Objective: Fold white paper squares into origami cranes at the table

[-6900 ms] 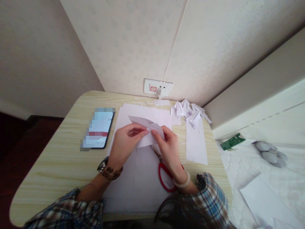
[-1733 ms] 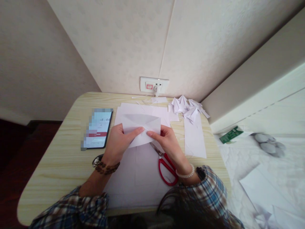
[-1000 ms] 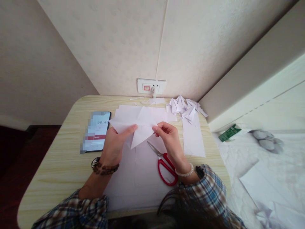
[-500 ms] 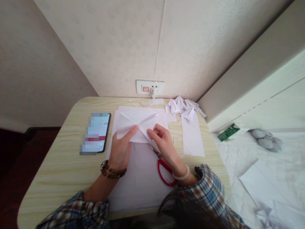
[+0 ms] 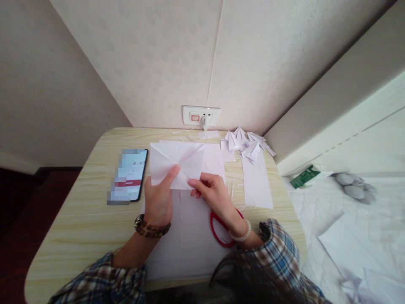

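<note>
A white sheet of paper (image 5: pixel 186 158) with diagonal creases is held up over other sheets on the table. My left hand (image 5: pixel 160 196) grips its lower left, the thumb pressed on the front near the middle where the creases meet; the fingers behind are hidden. At the sheet's lower right edge, my right hand (image 5: pixel 210 190) pinches the paper between thumb and fingers. Beneath my right wrist lie red-handled scissors (image 5: pixel 217 238), their blades covered by the hand. More white paper (image 5: pixel 167 253) lies flat below both hands.
A phone (image 5: pixel 128 177) rests on the table (image 5: pixel 79 228) to the left. Folded paper pieces (image 5: pixel 242 141) are heaped at the back right, beside a paper strip (image 5: pixel 257 181) and thin offcuts. A wall socket (image 5: pixel 201 115) holds a plug. Further right are a green box (image 5: pixel 305 176) and loose paper (image 5: pixel 351 240).
The held sheet has shifted slightly left and looks flatter, its creases less raised. My right hand has moved a little left and down along its edge, covering the scissor blades.
</note>
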`<action>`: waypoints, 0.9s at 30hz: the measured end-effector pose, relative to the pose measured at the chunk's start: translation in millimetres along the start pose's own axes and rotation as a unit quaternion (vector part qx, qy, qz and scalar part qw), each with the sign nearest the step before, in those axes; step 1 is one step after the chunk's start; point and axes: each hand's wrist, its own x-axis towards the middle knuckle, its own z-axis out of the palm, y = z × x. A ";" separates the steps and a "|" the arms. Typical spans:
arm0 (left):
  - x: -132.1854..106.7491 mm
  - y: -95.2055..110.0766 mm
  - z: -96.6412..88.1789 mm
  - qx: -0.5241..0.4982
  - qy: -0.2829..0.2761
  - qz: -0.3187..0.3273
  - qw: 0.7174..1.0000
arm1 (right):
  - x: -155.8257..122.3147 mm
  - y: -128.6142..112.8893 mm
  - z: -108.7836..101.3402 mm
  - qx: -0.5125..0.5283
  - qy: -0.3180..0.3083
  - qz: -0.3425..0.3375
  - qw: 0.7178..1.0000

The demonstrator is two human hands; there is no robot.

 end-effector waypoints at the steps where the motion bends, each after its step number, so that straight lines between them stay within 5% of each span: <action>1: -0.2 0.2 -0.1 0.001 0.001 -0.002 1.000 | -0.6 -0.9 -0.6 -0.015 0.005 -0.001 1.000; 9: -6.5 0.4 0.9 0.053 -0.048 -0.006 0.997 | -1.0 -14.3 -10.5 -0.023 0.064 -0.089 0.994; 17: -1.7 -0.4 -5.5 0.120 -0.073 -0.035 0.989 | -2.2 -15.4 -18.1 -0.010 0.138 -0.094 0.986; 23: 10.8 9.8 -11.4 0.132 -0.153 -0.044 0.978 | 0.7 -14.7 -22.5 -0.017 0.162 -0.096 0.982; 27: 20.1 11.8 -14.1 0.151 -0.116 0.057 0.980 | 1.0 -14.0 -23.2 -0.037 0.186 -0.127 0.974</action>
